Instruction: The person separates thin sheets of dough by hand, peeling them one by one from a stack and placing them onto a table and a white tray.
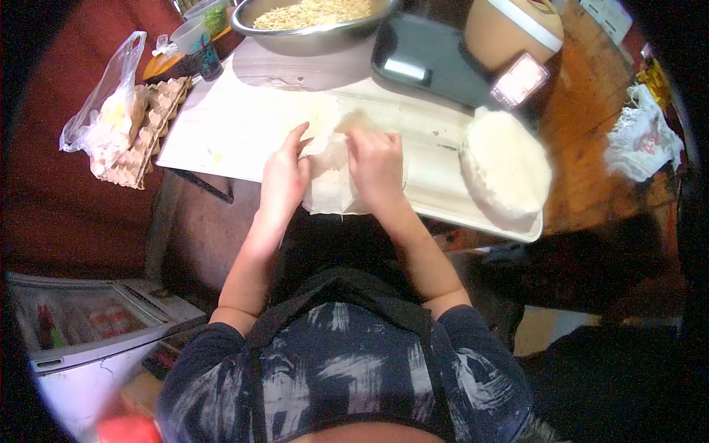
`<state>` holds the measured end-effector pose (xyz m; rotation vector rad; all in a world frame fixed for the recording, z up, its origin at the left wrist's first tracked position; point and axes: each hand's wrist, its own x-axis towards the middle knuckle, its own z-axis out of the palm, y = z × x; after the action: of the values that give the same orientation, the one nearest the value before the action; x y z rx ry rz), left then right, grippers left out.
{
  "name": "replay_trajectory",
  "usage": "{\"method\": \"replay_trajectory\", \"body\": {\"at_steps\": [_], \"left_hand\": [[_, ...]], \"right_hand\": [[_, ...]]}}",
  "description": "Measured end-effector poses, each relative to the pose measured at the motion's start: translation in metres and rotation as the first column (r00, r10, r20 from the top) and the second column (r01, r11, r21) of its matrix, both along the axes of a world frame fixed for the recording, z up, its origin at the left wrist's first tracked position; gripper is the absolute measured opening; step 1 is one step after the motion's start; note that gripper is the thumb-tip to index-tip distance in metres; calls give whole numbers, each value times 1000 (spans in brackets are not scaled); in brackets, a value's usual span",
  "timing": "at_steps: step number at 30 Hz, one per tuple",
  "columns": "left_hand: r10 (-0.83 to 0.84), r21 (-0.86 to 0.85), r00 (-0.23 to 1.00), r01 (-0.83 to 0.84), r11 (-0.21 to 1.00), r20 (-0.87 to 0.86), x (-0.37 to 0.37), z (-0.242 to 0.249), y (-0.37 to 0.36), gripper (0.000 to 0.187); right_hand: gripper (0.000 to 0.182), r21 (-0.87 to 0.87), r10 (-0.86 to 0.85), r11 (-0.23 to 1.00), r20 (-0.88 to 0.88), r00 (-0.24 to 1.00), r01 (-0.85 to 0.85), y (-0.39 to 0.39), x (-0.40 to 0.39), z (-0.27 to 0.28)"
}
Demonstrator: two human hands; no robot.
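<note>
A thin, pale, translucent wrapper sheet [334, 181] lies at the front of the white board, its lower edge hanging slightly over the rim. My right hand [377, 164] pinches an upper part of the sheet, which lifts in a small fold at the fingertips. My left hand [283, 168] is along the sheet's left side, thumb and fingers apart, touching or nearly touching it. Another pale sheet [314, 111] seems to lie just beyond the fingers. To the right rests a round, thick stack of white wrappers [506, 166].
The white board [436, 196] lies on a wooden table [591, 140]. A metal bowl of shredded filling [310, 35], a dark flat device [428, 63] and a tan container [509, 33] stand behind. Left are an egg carton [159, 118] and plastic bag [111, 125]; right, a phone [519, 80].
</note>
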<state>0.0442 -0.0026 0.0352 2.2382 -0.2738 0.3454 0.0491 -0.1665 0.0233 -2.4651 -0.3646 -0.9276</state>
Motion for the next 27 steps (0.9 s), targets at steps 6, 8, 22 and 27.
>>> {"method": "replay_trajectory", "body": {"at_steps": [6,8,22,27], "left_hand": [[-7,-80,999,3,997,-50,1,0,4,50],[-44,-111,993,32,993,-106,-2,4,4,49],[-104,-159,976,74,985,-189,-2,15,5,35],[-105,-201,988,82,976,-111,6,-2,7,35]], "right_hand": [[9,33,-83,996,-51,995,85,-7,2,-3],[11,92,-25,995,-102,994,34,-5,2,-4],[12,260,341,916,-107,934,-305,9,2,0],[10,224,152,965,-67,986,-134,-1,2,3]]}}
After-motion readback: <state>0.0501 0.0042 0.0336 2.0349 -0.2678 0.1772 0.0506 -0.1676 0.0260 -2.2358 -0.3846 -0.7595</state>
